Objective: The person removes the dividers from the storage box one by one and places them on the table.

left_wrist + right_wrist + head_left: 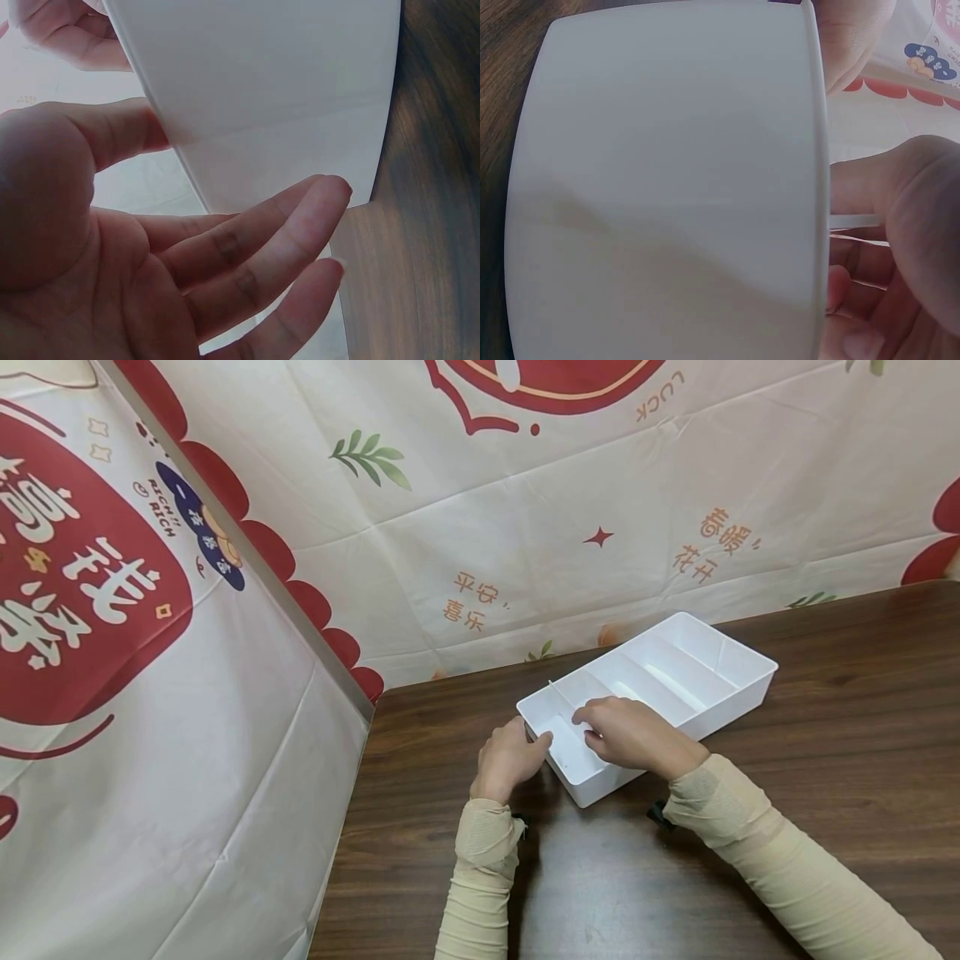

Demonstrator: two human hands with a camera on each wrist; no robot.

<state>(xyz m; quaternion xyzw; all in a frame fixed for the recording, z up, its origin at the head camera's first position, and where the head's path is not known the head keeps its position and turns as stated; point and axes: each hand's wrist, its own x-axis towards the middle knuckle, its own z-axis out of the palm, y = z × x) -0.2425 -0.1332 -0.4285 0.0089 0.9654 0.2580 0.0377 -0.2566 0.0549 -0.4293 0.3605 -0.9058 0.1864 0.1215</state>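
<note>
A long white plastic organizer box with crosswise compartments stands at a slant on the table. My left hand grips its near left end, thumb over the rim and fingers along the outside. In the left wrist view the fingers lie spread against the box's white wall. My right hand reaches over the near long side into the leftmost part. Its thumb and fingers pinch a thin white divider, whose far end pokes up at the back rim. The box wall partly hides those fingers in the right wrist view.
The dark wood-grain table extends around the box. Behind it hangs a white printed cloth, and another cloth panel closes off the left side. Several fixed dividers cross the box's right part.
</note>
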